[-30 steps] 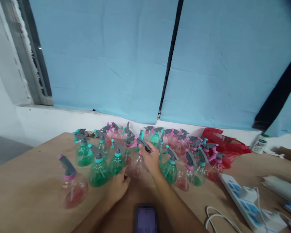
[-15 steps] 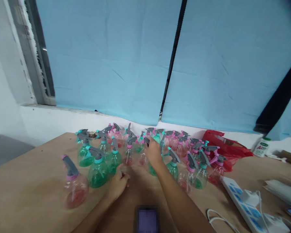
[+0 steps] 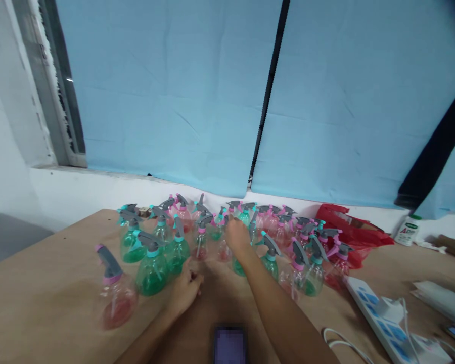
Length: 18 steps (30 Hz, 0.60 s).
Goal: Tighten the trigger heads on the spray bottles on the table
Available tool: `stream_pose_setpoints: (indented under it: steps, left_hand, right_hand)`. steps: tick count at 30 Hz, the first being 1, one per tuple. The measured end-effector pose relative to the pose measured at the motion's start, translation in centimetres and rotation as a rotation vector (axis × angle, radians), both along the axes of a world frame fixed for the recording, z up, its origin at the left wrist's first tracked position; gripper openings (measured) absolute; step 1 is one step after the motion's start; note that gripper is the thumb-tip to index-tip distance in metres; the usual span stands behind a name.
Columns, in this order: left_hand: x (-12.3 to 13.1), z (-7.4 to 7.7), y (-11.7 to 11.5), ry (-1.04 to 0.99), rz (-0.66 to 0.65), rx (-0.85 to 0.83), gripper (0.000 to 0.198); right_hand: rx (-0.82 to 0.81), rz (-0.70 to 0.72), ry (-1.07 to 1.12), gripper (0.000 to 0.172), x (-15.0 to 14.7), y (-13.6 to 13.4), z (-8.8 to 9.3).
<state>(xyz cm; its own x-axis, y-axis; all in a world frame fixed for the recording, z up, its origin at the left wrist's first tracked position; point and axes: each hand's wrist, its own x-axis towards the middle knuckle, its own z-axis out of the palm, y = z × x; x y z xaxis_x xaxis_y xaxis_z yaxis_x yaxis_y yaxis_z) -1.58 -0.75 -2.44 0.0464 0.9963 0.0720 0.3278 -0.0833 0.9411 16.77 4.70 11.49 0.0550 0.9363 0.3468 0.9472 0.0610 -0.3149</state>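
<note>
My right hand (image 3: 237,235) reaches into the middle of the group, its fingers closed around the top of a pink spray bottle (image 3: 223,251). The hand covers most of that sprayer head. My left hand (image 3: 188,287) rests on the table with fingers loosely curled and nothing seen in them. Just beyond it stands a green spray bottle (image 3: 179,253) with a turquoise collar. Another green spray bottle (image 3: 152,273) is to its left. A pink spray bottle (image 3: 117,302) with a grey trigger stands apart at the near left.
Several more pink and green spray bottles (image 3: 298,268) stand close together, back toward the wall. A red plastic bag (image 3: 358,235), a white bottle (image 3: 407,231) and a white power strip (image 3: 379,313) with cables lie to the right. A blurred dark device (image 3: 230,345) is at the near edge.
My right hand has shifted slightly left and lower, now covering the grey trigger head that showed before. My left hand has barely moved. The view has tilted very slightly.
</note>
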Motion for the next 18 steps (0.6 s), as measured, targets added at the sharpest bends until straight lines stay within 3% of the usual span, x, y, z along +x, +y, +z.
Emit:
stream_pose_setpoints:
  steps: [8, 11, 15, 18]
  left_hand:
    - [-0.1, -0.2, 0.0, 0.062, -0.024, -0.017, 0.074]
    - [0.0, -0.2, -0.1, 0.046, -0.024, -0.025, 0.075]
    - [0.0, -0.2, -0.1, 0.039, -0.018, -0.050, 0.077]
    - [0.0, -0.3, -0.2, 0.025, -0.010, -0.040, 0.079]
  right_hand:
    - [-0.023, 0.003, 0.021, 0.037, -0.4, 0.0, 0.0]
    - [0.057, 0.007, 0.033, 0.043, -0.7, 0.1, 0.3]
    - [0.262, 0.200, -0.060, 0.052, -1.3, 1.1, 0.2]
    - [0.288, 0.381, -0.182, 0.055, -1.7, 2.1, -0.3]
